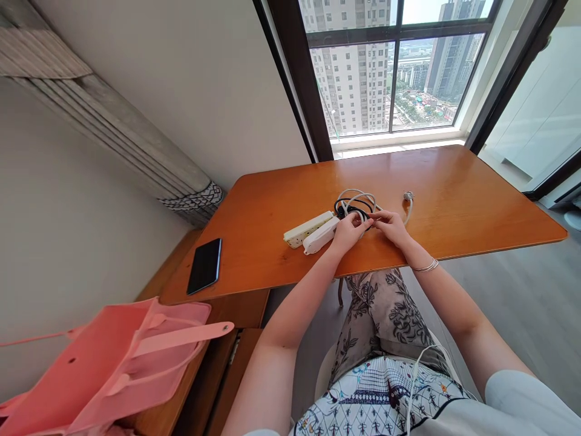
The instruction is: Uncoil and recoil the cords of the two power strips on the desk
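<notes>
Two power strips lie side by side on the wooden table: a cream one (307, 229) and, nearer to me, a white one (320, 237). At their right ends is a loose tangle of black cable (347, 210) and grey-white cable (364, 195). My left hand (351, 232) is closed on the cables beside the white strip. Close against its fingertips, my right hand (391, 227) pinches at the same bundle, its fingertips partly hidden. A plug (408, 196) on a pale cord rests to the right of my right hand.
The wooden table (472, 206) stands before a window (394, 85). A black phone (204, 266) lies near the table's left edge. At the lower left is an open pink bag (113, 357) with a strap. A tied-back curtain (190, 197) hangs on the left.
</notes>
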The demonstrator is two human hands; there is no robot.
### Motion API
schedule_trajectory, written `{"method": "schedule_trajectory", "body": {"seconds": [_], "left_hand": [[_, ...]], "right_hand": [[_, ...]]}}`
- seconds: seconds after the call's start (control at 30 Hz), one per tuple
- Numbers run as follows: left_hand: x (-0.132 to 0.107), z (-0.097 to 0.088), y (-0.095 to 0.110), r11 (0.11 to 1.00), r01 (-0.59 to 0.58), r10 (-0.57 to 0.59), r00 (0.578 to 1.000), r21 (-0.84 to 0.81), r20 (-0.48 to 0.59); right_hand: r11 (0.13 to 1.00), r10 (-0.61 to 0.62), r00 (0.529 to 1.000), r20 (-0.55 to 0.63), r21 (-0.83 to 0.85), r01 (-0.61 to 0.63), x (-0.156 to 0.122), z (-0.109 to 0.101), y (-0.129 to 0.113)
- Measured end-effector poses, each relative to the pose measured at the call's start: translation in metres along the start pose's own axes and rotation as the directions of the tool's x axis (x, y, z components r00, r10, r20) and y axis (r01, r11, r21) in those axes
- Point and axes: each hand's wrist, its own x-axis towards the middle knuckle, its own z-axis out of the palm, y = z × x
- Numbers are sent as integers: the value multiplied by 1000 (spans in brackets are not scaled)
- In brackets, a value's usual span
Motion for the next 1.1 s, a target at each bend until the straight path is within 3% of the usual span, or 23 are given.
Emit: {"method": "schedule_trajectory", "body": {"seconds": [0.17, 0.23, 0.3, 0.4, 0.57, 0.67, 0.77, 0.9, 1.0, 1.1], "left_hand": [[-1, 3, -3, 995, 21, -23, 1000, -99, -16], [-7, -1, 2, 1000, -5, 5, 1000, -19, -2], [-12, -9, 9, 985, -60, 56, 998, 165, 24], [-12, -24, 20, 879, -91, 104, 995, 468, -1], [17, -45, 24, 692, 75, 169, 950, 718, -262], [38, -52, 20, 584, 173, 22, 973, 793, -228], [52, -56, 15, 643, 183, -123, 983, 743, -135], [58, -58, 8, 823, 174, -103, 982, 541, -160], [57, -58, 6, 953, 162, -99, 966, 257, -240], [55, -57, 7, 995, 86, -94, 955, -40, -280]], "right_hand": [[998, -53, 998, -46, -37, 51, 1, 0, 3], [999, -13, 994, -109, -50, 8, 2, 0, 4], [998, 50, 990, -134, -34, -55, 4, 0, 5], [995, 92, 994, -66, -21, -94, 4, 2, 3], [997, 43, 987, 156, -65, -33, -2, 8, -6], [994, 11, 980, 199, -110, 11, -6, 10, -8], [994, -4, 973, 229, -102, 28, -7, 11, -6], [992, -81, 971, 223, -77, 100, -5, 12, -1], [977, -143, 968, 207, -128, 171, -3, 12, 1], [962, -176, 965, 196, -174, 210, -1, 12, 2]]}}
